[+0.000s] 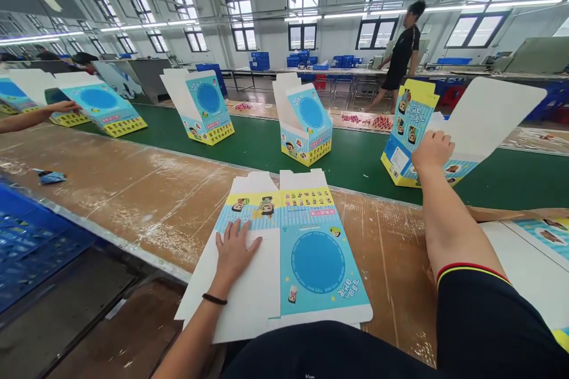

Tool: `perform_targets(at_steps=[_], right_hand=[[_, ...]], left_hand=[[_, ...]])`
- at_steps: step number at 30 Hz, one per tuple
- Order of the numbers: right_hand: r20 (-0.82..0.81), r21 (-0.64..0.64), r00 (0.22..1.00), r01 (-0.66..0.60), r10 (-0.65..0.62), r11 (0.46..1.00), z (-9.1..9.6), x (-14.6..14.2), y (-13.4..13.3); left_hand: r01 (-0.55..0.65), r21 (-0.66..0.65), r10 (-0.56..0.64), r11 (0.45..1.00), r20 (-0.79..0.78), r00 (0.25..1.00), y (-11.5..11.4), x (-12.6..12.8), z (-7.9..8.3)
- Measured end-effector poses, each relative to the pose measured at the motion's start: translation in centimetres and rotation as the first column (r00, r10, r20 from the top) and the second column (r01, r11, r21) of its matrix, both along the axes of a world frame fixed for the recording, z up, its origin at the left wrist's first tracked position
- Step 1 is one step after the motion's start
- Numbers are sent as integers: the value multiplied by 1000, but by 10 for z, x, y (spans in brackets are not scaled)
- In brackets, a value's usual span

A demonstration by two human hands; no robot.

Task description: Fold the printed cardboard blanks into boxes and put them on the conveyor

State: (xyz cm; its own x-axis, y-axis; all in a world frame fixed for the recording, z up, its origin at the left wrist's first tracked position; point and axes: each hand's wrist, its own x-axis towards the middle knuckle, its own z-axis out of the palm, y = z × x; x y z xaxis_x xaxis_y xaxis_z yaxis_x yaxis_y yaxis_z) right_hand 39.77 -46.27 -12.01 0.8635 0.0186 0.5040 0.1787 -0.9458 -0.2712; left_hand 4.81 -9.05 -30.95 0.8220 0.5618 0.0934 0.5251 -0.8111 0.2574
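My left hand [235, 251] lies spread on a flat, unfolded cardboard display box [317, 260], printed blue and yellow with white areas. This flat box rests on the work table in front of me. Out to the right, my right hand [432, 151] has its fingers curled over a wall of a folded display box [411, 130]. That box stands on the green conveyor belt [355, 157], its large white flap rising to the right. The fingertips are partly hidden behind the box wall.
More folded boxes stand along the belt, including one straight ahead [306, 121] and one farther left [202, 106]. Another person's hand [64, 108] touches a box at far left. Flat cardboard [528, 266] lies at right, a blue crate [40, 249] at left. A person [402, 50] walks beyond.
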Motion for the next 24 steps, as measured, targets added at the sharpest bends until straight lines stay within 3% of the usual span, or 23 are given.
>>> perform_targets(at_steps=[2,5,9,12,15,19,22,24], right_hand=[[-105,33,991,86,-82,996,3,1,17],[-389,41,921,42,-23,998,-8,-2,57],[-750,86,653,-68,110,994,-51,-32,120],[-823,147,541,-87,171,985,-82,-63,150],[-797,195,568,-77,204,978,-94,-80,158],[-676,309,685,-71,272,948,-80,-86,157],[-561,462,726,-124,398,878,-60,-91,163],[-468,574,722,-190,509,797,-44,-98,167]], left_hand=[[-55,-23,56,998,46,997,0,1,0],[-147,-63,151,987,79,985,-1,3,3],[-146,-94,150,985,45,988,-5,6,10],[-134,-101,140,986,51,989,-8,9,12],[-141,-81,148,987,86,985,-10,13,11],[-112,-108,120,988,69,990,-12,17,13],[-113,-165,128,980,81,988,-14,17,16],[-138,-230,172,963,134,976,-14,18,18]])
